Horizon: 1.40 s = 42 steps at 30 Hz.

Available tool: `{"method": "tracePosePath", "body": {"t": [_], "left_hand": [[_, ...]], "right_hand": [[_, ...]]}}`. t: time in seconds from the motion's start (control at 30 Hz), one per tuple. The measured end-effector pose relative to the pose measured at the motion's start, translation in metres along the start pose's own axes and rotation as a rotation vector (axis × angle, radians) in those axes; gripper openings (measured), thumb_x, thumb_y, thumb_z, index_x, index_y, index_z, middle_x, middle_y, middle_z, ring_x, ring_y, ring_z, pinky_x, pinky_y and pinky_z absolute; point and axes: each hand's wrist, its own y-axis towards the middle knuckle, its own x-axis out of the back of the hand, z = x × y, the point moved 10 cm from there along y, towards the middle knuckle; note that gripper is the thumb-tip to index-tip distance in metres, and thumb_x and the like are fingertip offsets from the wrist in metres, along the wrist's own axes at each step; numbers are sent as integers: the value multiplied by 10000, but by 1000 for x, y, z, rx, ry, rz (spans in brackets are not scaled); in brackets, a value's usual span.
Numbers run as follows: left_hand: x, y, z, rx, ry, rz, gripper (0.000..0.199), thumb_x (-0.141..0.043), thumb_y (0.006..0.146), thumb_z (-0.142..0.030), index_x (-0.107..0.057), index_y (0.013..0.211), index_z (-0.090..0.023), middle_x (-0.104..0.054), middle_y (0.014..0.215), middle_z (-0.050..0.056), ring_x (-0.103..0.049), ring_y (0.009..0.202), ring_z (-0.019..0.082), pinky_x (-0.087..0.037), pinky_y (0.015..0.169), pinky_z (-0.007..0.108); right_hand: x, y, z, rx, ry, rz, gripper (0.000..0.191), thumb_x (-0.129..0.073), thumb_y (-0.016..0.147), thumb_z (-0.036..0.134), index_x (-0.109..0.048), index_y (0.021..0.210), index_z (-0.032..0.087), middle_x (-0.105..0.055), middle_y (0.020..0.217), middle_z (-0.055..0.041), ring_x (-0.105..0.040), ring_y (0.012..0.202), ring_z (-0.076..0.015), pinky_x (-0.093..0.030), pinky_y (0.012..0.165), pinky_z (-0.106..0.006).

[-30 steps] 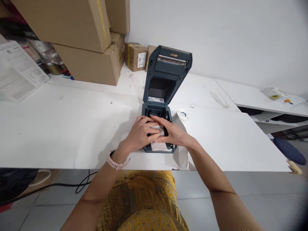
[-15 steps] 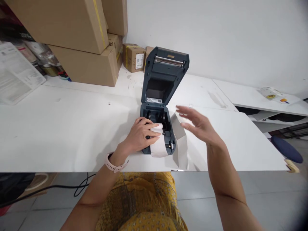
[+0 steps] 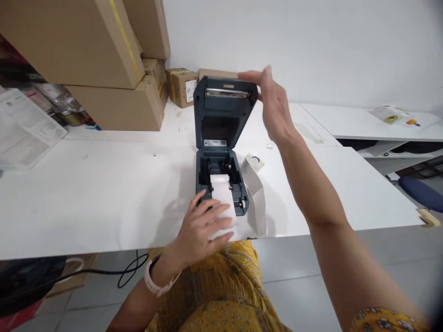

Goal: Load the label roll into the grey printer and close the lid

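Note:
A dark label printer (image 3: 203,177) stands on the white table with its lid (image 3: 221,110) raised. A strip of white paper (image 3: 221,191) runs from inside the printer over its front edge. My left hand (image 3: 204,228) lies with spread fingers on the strip's front end. My right hand (image 3: 273,103) is at the lid's top right corner, its fingers behind the top edge and the thumb pointing up. Right beside the printer, a loose length of white paper (image 3: 256,193) trails from a small roll (image 3: 255,160).
Cardboard boxes (image 3: 114,108) are stacked at the back left, with a small box (image 3: 180,87) near the wall. Papers in a clear sleeve (image 3: 26,124) lie far left. Label rolls (image 3: 391,115) sit on the right shelf unit. A blue stool (image 3: 424,193) stands beyond the table's right end.
My right hand has risen from beside the printer to the lid's top edge. My left hand has slid toward me along the paper. The lid leans slightly less far back.

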Motion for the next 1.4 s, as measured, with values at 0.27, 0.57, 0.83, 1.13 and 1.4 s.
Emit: {"method": "tracePosePath", "body": {"t": [0.27, 0.57, 0.83, 1.13, 1.4], "left_hand": [[58, -41, 2, 227, 3, -486, 421, -636, 907, -192, -690, 1303, -325, -745, 1264, 29, -664, 1178, 258, -537, 1041, 488], [-28, -39, 97, 899, -588, -349, 841, -703, 918, -526, -282, 1618, -329, -322, 1701, 112, -321, 1572, 339, -349, 1266, 527], [-35, -45, 98, 945, -671, -352, 809, -717, 894, -547, -373, 1580, -292, -432, 1642, 115, -429, 1514, 331, -419, 1236, 489], [0, -59, 70, 830, -382, -583, 652, -764, 860, -466, -505, 1436, -301, -574, 1468, 90, -551, 1349, 258, -471, 1111, 416], [-83, -98, 29, 1231, -1033, -108, 516, -555, 904, -619, -663, 669, -172, -434, 507, -33, -338, 456, 84, -231, 459, 254]], "right_hand": [[-22, -188, 24, 178, -87, -104, 308, -442, 1059, 376, -709, 1212, 371, -763, 1163, -36, -694, 1161, -309, -525, 1071, -598], [-44, -229, -9, -173, -5, -186, 344, -521, 1041, 291, -620, 1340, 429, -709, 1284, -21, -634, 1288, -264, -463, 1180, -546], [-82, -248, -71, -596, 387, -15, 745, -536, 988, 567, -207, 1628, 373, -288, 1718, -64, -346, 1566, -317, -416, 1233, -583], [-86, -245, -73, -583, 452, 44, 823, -515, 977, 631, -115, 1646, 364, -342, 1691, -94, -412, 1524, -303, -412, 1229, -579], [-85, -247, -76, -554, 368, -38, 770, -468, 975, 644, -217, 1632, 330, -238, 1737, -49, -213, 1616, -276, -239, 1319, -536]]}}
